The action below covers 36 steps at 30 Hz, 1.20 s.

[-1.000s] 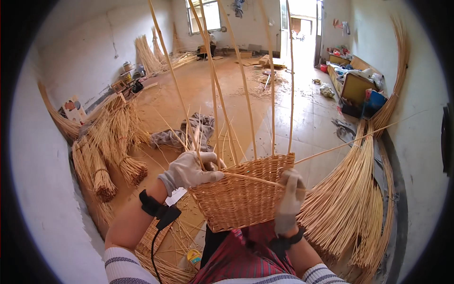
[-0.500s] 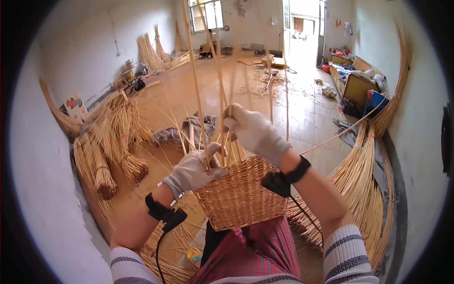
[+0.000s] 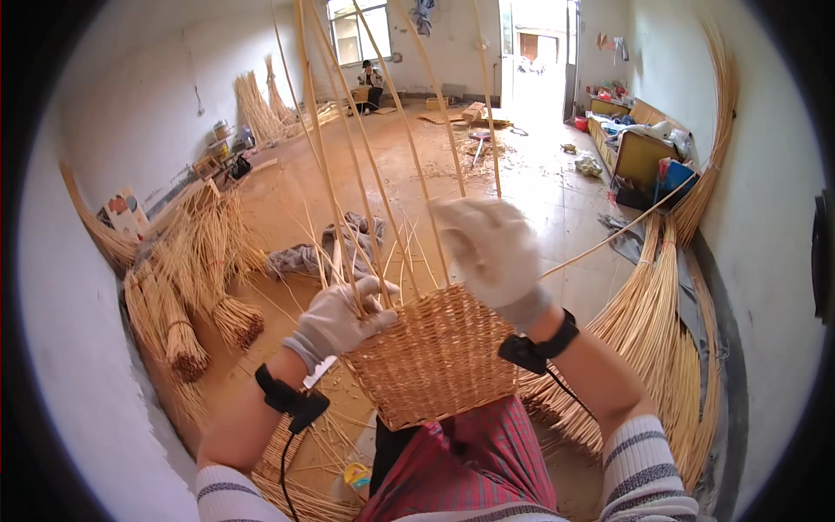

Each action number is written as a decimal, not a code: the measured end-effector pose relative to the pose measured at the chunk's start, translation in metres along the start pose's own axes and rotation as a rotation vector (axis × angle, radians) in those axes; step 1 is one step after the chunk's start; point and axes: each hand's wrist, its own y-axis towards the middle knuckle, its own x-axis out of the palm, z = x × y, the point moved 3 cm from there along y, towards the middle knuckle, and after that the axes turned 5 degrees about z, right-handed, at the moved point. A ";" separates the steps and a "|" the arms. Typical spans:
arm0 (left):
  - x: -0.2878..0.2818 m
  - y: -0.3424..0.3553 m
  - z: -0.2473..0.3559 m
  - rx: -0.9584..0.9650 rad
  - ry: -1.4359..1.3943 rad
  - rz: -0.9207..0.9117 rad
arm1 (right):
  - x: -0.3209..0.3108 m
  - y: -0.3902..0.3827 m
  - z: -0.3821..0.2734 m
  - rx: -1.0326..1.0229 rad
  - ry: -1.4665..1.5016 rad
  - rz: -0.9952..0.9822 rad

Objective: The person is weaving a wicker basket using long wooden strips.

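Note:
A woven wicker basket (image 3: pixel 435 357) rests against my lap, its side facing me. Tall pale upright rods (image 3: pixel 417 170) rise from its top edge and lean apart. My left hand (image 3: pixel 339 329), in a whitish glove, is closed on the basket's left top corner, fingers around the base of an upright rod. Over the right part of the top edge is my gloved right hand (image 3: pixel 491 257), smeared by motion; its fingers cannot be made out. One long thin rod (image 3: pixel 622 228) runs from behind the right wrist out to the upper right.
Bundles of rods lie on the left floor (image 3: pixel 187 339) and fan out at the right (image 3: pixel 652 322). A grey cloth (image 3: pixel 300 259) lies beyond the basket. Farther off are a cluttered bench (image 3: pixel 639 157), wood scraps (image 3: pixel 478 143) and a seated person (image 3: pixel 370 83) by the window.
My right hand has moved right and down from the upright rods toward the basket's right corner. The rods stand more spread. My left hand keeps its hold; the view has shifted slightly.

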 end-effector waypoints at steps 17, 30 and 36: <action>0.014 0.030 -0.011 -0.120 0.262 -0.082 | 0.021 -0.116 0.007 0.326 -0.360 -0.417; -0.001 0.004 0.017 -0.065 0.300 -0.119 | 0.002 0.073 -0.066 0.179 0.464 -0.078; -0.006 -0.008 0.018 -0.035 0.191 -0.159 | -0.021 0.120 -0.045 0.474 0.942 -0.534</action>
